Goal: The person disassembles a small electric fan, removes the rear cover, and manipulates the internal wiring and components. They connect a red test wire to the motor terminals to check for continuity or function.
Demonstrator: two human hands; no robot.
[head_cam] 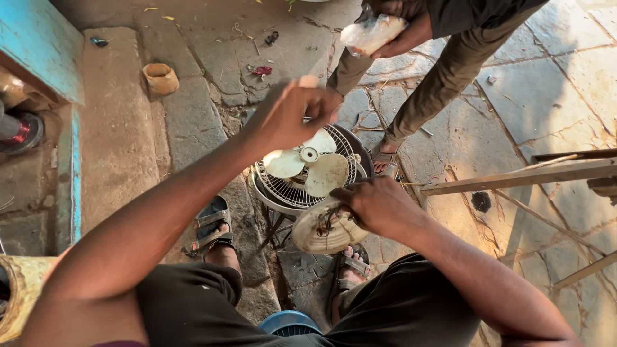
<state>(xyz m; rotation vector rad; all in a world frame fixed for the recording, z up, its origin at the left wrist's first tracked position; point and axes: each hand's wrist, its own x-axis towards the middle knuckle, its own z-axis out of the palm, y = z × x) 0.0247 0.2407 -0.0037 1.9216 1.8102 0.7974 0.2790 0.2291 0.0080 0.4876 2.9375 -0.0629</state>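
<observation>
Fan point(308, 168) (grille off) sits on cracked stone paving point(540, 96).

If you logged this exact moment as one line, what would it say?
left hand: raised over fan blades | right hand: gripping round motor housing | fan: on stone floor, grille open | other person's hand: holding wrapped bundle

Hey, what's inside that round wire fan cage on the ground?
Inside the wire fan cage sit cream fan blades around a pale round hub. The left hand covers the upper blade's tip, and the right hand with its domed motor cover hides the cage's near rim.
</observation>
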